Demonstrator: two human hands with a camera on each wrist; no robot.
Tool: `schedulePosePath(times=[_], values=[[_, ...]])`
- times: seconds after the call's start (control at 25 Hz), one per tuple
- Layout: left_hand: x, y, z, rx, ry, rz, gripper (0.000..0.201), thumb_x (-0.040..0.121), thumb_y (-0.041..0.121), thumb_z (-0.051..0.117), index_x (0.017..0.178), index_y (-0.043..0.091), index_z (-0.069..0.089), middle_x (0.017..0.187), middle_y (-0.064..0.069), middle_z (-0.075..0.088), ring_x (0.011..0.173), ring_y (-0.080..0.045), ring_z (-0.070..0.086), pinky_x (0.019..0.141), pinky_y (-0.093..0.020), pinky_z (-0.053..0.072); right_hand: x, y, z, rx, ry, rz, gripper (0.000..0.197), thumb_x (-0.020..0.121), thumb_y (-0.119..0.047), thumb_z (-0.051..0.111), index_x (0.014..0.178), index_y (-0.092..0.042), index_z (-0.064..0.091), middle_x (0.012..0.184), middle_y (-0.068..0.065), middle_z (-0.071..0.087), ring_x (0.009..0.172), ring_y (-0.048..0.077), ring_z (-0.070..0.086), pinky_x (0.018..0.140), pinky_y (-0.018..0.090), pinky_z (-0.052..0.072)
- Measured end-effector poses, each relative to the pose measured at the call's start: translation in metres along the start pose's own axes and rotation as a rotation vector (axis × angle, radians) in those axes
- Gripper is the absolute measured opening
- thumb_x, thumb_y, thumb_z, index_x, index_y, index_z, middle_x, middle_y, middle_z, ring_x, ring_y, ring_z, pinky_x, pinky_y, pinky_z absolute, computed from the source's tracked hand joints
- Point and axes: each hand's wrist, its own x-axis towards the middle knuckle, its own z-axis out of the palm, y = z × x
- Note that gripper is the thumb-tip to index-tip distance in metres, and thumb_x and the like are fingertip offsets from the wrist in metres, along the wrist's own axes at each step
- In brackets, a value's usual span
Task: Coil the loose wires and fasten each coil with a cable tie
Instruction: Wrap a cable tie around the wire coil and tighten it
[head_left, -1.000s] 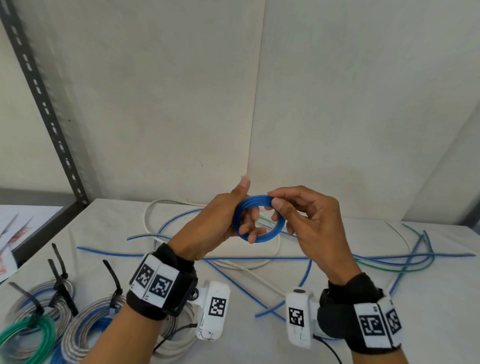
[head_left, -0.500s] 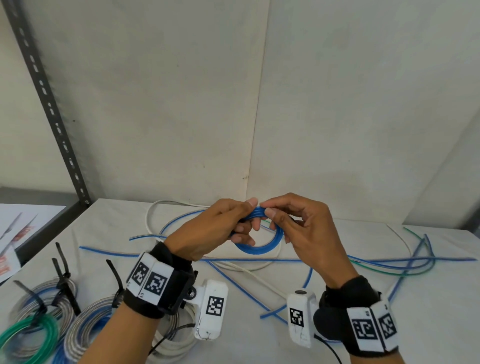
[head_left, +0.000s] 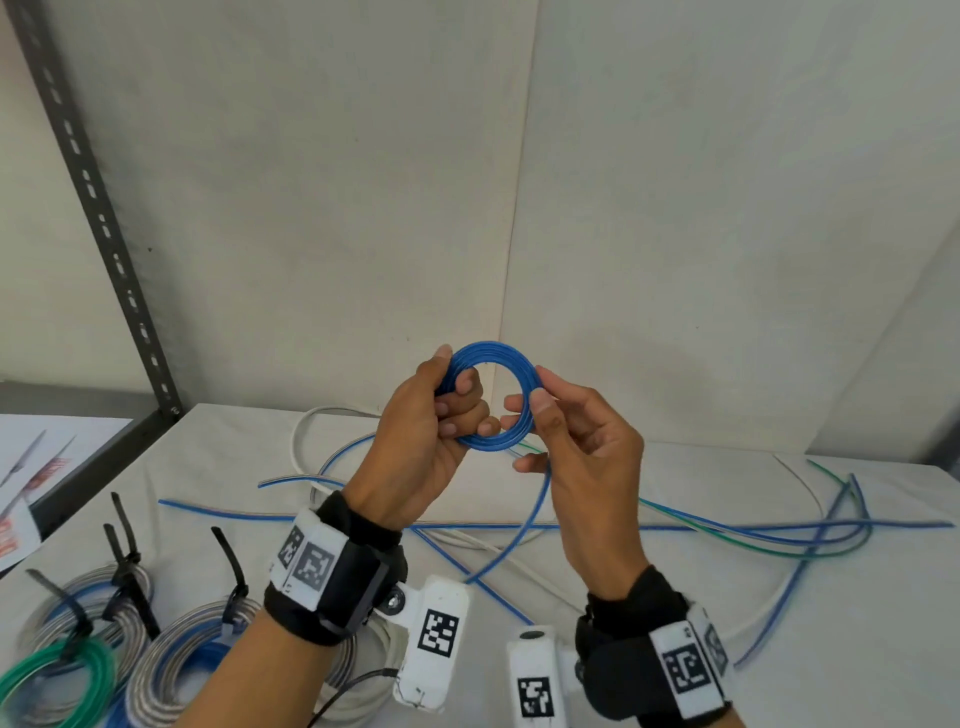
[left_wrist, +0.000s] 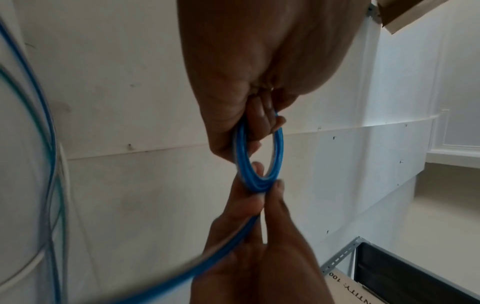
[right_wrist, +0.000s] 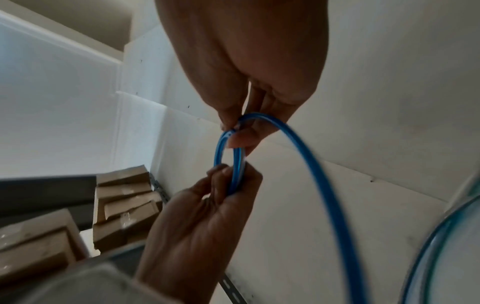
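Now the left hand curls its grip tight around the blue wire coil's near side, while the right hand pinches the far side narrowly between thumb and forefinger. Since half a second ago, both hands have lifted the coil higher above the table and spread apart.

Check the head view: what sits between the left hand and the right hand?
The blue wire coil spans the gap; left hand grips its left side, right hand pinches its right side. Through its centre only the wall shows.
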Motion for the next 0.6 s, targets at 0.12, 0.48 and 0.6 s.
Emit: schedulePosePath(times=[0.12,0.48,0.6], values=[[-0.002,-0.005,0.002,-0.048,-0.033,-0.026,0.046,0.106,0.028,0.030,0.066,0.012,0.046,0.053,0.005,0.020,0.046,-0.011,0.021,0.060,-0.028,0.044,0.002,0.000,-0.002,-0.051,0.037,-0.079,0.021,0.097,-0.013,0.063,0.116,-0.017,0.072,0.092,0.007,0.077,0.084,0.019,0.074,0.052,0.026,0.055],[-0.010,-0.014,0.004,0.480,-0.196,-0.232,0.049,0.109,0.036,0.033,0.067,0.013,0.044,0.056,0.003,0.019,0.049,-0.015,0.021,0.068,-0.033,0.050,0.019,-0.020,-0.050,-0.532,-0.402,-0.132,0.020,0.099,-0.016,0.063,0.111,-0.023,0.077,0.090,-0.005,0.076,0.082,0.017,0.072,0.069,0.022,0.055],[-0.005,-0.012,0.004,0.291,-0.101,-0.143,0.049,0.109,0.035,0.034,0.063,0.017,0.038,0.055,0.006,0.016,0.046,-0.012,0.017,0.055,-0.028,0.040,0.019,-0.020,-0.045,-0.402,-0.269,-0.115,0.018,0.098,-0.017,0.064,0.112,-0.019,0.075,0.088,-0.002,0.077,0.079,0.014,0.073,0.057,0.024,0.054]])
